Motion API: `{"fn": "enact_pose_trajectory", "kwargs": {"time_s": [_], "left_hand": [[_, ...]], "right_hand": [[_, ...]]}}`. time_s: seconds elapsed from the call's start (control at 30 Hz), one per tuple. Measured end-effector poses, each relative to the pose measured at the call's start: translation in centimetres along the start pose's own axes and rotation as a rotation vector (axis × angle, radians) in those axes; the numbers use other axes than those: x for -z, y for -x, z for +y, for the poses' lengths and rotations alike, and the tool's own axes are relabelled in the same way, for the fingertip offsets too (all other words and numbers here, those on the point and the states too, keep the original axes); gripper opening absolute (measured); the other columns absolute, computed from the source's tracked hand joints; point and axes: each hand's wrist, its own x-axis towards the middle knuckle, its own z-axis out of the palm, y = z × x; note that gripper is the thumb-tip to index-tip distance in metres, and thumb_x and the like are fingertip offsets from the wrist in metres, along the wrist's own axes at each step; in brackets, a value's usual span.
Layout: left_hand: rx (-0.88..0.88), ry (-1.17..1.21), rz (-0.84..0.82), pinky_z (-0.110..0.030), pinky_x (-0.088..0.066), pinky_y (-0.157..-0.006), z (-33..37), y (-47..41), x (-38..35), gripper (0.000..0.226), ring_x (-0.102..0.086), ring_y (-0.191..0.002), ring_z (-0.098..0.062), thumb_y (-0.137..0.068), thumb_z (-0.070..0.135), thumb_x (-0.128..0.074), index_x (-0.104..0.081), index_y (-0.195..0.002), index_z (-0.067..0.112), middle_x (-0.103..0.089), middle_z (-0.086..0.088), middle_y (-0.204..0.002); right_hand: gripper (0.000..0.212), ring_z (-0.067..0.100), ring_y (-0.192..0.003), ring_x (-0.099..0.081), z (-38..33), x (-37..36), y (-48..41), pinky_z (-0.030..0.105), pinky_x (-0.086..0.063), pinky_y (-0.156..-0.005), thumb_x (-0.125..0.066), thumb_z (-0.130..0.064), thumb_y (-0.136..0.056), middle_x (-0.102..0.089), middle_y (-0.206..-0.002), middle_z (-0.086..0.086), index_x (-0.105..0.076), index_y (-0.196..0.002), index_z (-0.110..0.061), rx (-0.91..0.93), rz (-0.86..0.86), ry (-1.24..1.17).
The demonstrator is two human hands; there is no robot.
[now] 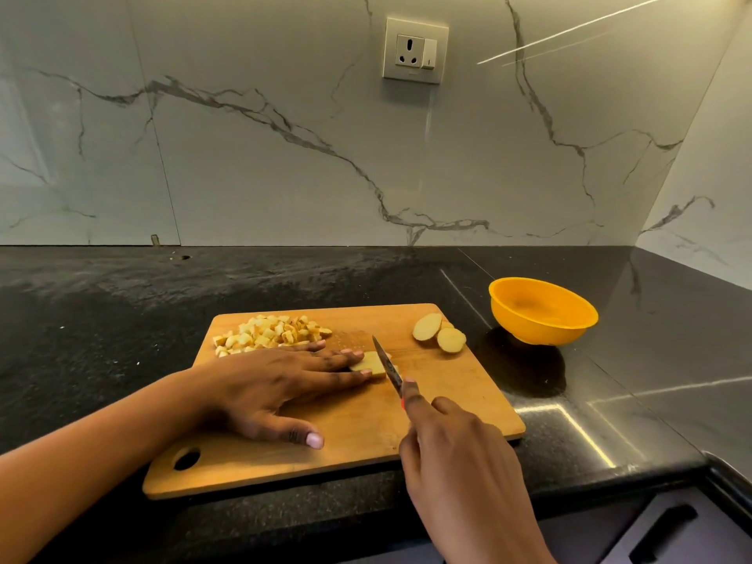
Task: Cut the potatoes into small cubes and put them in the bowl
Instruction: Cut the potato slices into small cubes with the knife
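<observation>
Past halfway, I judge. Cubes [268,335] heaped at the board's [447,400] far-left corner. Bowl [529,327] sits off its far-right corner, looks empty. Left hand [276,380], fingers flat, presses a slab [372,365] mid-board. Right hand [451,441] grips knife [386,364], blade on slab. Two slices [439,333] wait far right.

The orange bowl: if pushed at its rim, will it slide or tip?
The orange bowl looks empty and plastic, so probably light. Its base is narrower than its rim, so it may tip; the glossy counter likely lets it slide.
</observation>
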Motion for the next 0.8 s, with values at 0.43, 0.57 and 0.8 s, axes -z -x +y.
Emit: {"fn": "enact_pose_trajectory", "kwargs": {"time_s": [0.43,0.57,0.8], "left_hand": [[-0.001,-0.015,0.007,-0.025,0.013,-0.114,-0.2,-0.1,0.0,0.088,0.014,-0.14,0.006,-0.075,0.086,-0.018,0.006,-0.147,0.043,0.011,0.022,-0.155],[0.016,-0.025,0.001,-0.022,0.017,-0.111,-0.2,-0.1,-0.1,0.088,0.015,-0.14,0.007,-0.073,0.087,-0.016,0.006,-0.147,0.045,0.011,0.023,-0.155],[0.006,-0.051,0.009,-0.022,0.021,-0.11,0.0,-0.1,-0.2,0.089,0.017,-0.139,0.006,-0.07,0.089,-0.007,0.008,-0.146,0.045,0.012,0.021,-0.155]], "right_hand": [[0.056,0.013,-0.083,-0.046,-1.0,-2.2,-1.9,0.018,-0.024,-0.051,-0.035,-0.019,-0.102,-0.051,-0.118,0.0,-0.009,-0.151,-0.016,0.021,-0.084,0.131],[0.054,0.013,-0.089,-0.05,-1.1,-2.4,-3.1,0.018,-0.02,-0.048,-0.037,-0.017,-0.101,-0.052,-0.119,0.002,-0.015,-0.15,-0.014,0.01,-0.146,0.133],[0.058,0.018,-0.107,-0.055,-0.2,-0.1,0.8,0.025,-0.034,-0.071,-0.034,-0.028,-0.102,-0.048,-0.125,-0.002,-0.005,-0.152,-0.022,0.026,-0.21,0.073]]}}
